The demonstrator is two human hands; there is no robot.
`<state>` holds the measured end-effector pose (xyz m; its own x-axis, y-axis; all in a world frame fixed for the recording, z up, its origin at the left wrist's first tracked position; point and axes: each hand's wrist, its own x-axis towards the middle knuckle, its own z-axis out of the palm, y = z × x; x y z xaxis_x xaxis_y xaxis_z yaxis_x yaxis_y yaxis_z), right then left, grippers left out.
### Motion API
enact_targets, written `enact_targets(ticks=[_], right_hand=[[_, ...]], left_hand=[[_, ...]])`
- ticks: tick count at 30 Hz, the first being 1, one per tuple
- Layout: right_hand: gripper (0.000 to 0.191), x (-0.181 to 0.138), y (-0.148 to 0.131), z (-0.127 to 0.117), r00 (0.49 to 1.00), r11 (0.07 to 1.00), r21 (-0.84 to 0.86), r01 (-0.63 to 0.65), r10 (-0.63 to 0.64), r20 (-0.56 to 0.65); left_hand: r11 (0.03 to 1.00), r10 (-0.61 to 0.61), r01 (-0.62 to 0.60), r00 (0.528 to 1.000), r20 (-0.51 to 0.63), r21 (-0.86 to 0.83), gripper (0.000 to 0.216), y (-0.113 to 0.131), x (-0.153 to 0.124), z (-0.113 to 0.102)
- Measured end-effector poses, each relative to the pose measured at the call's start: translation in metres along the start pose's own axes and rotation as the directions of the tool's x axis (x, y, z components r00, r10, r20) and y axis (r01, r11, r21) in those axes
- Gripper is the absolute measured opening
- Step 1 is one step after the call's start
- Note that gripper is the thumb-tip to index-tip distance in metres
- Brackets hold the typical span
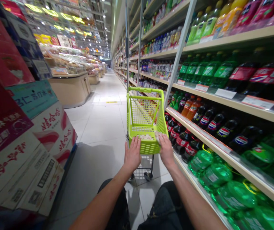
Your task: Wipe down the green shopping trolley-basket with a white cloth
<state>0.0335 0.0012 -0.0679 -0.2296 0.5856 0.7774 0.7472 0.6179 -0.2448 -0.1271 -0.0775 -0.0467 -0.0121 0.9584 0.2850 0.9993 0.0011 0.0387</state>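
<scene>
A small lime-green shopping cart with a lattice basket stands upright in the aisle, right in front of my knees. My left hand grips its near rim at the left corner, fingers over the edge. At the right corner, my right hand presses a crumpled pale cloth against the rim. Another whitish crumpled patch shows inside the basket between my hands; whether it belongs to the same cloth I cannot tell. The fingertips of my right hand are partly hidden by the cloth.
Shelves of soda bottles run close along the right, with large green bottles at the bottom. Stacked drink cartons crowd the left. A curved display counter stands farther back. Tiled floor stretches down the aisle.
</scene>
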Motion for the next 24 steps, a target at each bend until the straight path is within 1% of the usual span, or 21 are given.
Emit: enact_targets(ticks=[2,3,7,8,10,13,14,16,20,22,24], right_hand=[[0.044,0.004,0.013,-0.006,0.996,0.996,-0.04,-0.074,0.072,-0.053],[0.044,0.004,0.013,-0.006,0.996,0.995,-0.05,-0.08,0.078,-0.048],[0.041,0.0,-0.011,0.006,0.996,0.999,-0.032,0.035,-0.032,0.088],[0.041,-0.001,-0.014,0.007,0.993,0.998,-0.022,0.054,-0.051,0.102],[0.041,0.0,-0.006,0.003,0.996,0.999,-0.011,0.042,-0.041,0.082],[0.046,0.003,0.016,-0.009,0.999,0.998,-0.025,-0.05,0.05,-0.001],[0.048,0.003,0.019,-0.011,0.998,0.998,-0.026,-0.064,0.064,-0.007],[0.049,0.002,0.011,-0.009,0.999,0.999,-0.007,-0.04,0.04,0.027],[0.048,-0.004,-0.029,0.007,0.986,0.991,0.088,0.1,-0.11,0.124],[0.048,-0.004,-0.03,0.008,0.984,0.987,0.111,0.116,-0.13,0.125],[0.047,-0.001,-0.017,0.003,0.995,0.995,0.079,0.056,-0.063,0.082]], left_hand=[[1.0,-0.015,0.015,1.0,0.004,-0.01,0.066,0.002,0.0,0.0],[1.0,-0.025,0.025,1.0,0.006,-0.015,0.066,0.004,0.0,-0.001],[0.999,-0.028,0.028,1.0,0.006,-0.026,0.067,0.005,0.0,-0.003],[0.999,-0.023,0.023,1.0,0.005,-0.026,0.066,0.005,0.0,-0.003],[1.0,-0.016,0.016,1.0,0.002,-0.025,0.065,0.003,-0.001,-0.004],[0.999,-0.023,0.024,1.0,0.01,-0.035,0.065,0.002,-0.001,-0.005],[0.999,-0.03,0.031,0.999,0.014,-0.04,0.066,0.003,-0.001,-0.005],[0.998,-0.044,0.044,0.999,0.014,-0.049,0.066,0.006,-0.001,-0.005],[0.998,-0.025,0.026,1.0,0.011,-0.05,0.065,0.006,-0.002,-0.007],[0.999,-0.015,0.016,1.0,0.013,-0.05,0.065,0.004,-0.002,-0.007],[0.998,-0.015,0.016,1.0,0.014,-0.055,0.065,0.003,-0.003,-0.007]])
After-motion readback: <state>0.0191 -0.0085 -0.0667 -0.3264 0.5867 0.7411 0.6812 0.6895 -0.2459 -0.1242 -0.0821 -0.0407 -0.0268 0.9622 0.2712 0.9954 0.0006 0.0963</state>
